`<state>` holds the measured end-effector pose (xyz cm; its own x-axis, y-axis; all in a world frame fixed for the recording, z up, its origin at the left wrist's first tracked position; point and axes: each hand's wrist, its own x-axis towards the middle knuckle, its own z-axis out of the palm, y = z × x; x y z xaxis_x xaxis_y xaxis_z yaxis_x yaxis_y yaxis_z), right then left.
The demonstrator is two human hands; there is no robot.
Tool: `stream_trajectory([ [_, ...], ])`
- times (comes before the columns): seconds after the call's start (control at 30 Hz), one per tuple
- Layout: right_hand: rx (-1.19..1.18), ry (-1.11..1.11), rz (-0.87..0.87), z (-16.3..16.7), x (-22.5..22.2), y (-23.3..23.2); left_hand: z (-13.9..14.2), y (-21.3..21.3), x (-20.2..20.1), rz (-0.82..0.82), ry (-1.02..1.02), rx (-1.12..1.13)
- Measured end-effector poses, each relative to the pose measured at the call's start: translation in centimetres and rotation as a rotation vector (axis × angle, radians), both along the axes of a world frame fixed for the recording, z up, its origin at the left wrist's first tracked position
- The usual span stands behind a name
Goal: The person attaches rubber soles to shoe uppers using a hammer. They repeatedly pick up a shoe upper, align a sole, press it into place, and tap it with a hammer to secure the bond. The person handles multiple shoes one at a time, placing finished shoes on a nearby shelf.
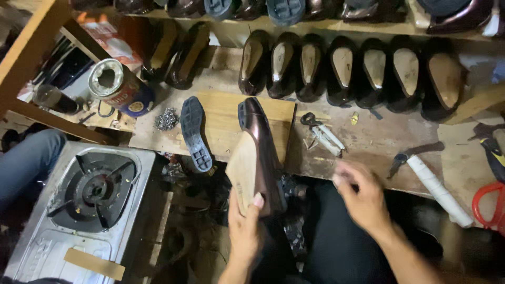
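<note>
The worktop [368, 142] lies just beyond both hands, carrying a row of dark shoes [342, 71] with pale insoles at its far edge, well apart from the hands; a gas stove [79, 205] stands lower, far to the left of the left hand. The shoe [258, 152], glossy brown and mounted on a pale wooden form, is held above the lap: the left hand [244, 231] grips its heel end from below, thumb pressed on the wooden side. Its long axis runs near-vertically in the head view, toe pointing away from the person toward the worktop and tilted slightly left, upper facing right. A black sole [195, 134] lies on a wooden board just left of the toe. The right hand [360, 197] hovers to the right of the shoe, blurred, fingers loosely curled and apparently holding nothing, near a white-handled tool [436, 186] and small pincers [321, 131]. Judged risks: a one-hand grip at the heel could let the shoe pivot and the toe strike the board, scuffing the leather; a hasty reach could knock the tool off the worktop edge.
</note>
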<state>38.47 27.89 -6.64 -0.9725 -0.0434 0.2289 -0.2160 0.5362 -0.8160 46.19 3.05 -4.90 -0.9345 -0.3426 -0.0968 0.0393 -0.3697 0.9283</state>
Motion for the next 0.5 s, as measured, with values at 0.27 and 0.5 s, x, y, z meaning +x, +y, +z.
stream_trajectory([
  [0.27, 0.336, 0.301, -0.152, -1.5, -8.0, -0.8, 1.7, -6.4, -9.8, 0.088, 0.032, -0.405],
  [0.5, 0.318, 0.395, -0.174, -2.6, -8.8, -0.8, 2.8, -11.1, -23.3, 0.121, 0.068, -0.857],
])
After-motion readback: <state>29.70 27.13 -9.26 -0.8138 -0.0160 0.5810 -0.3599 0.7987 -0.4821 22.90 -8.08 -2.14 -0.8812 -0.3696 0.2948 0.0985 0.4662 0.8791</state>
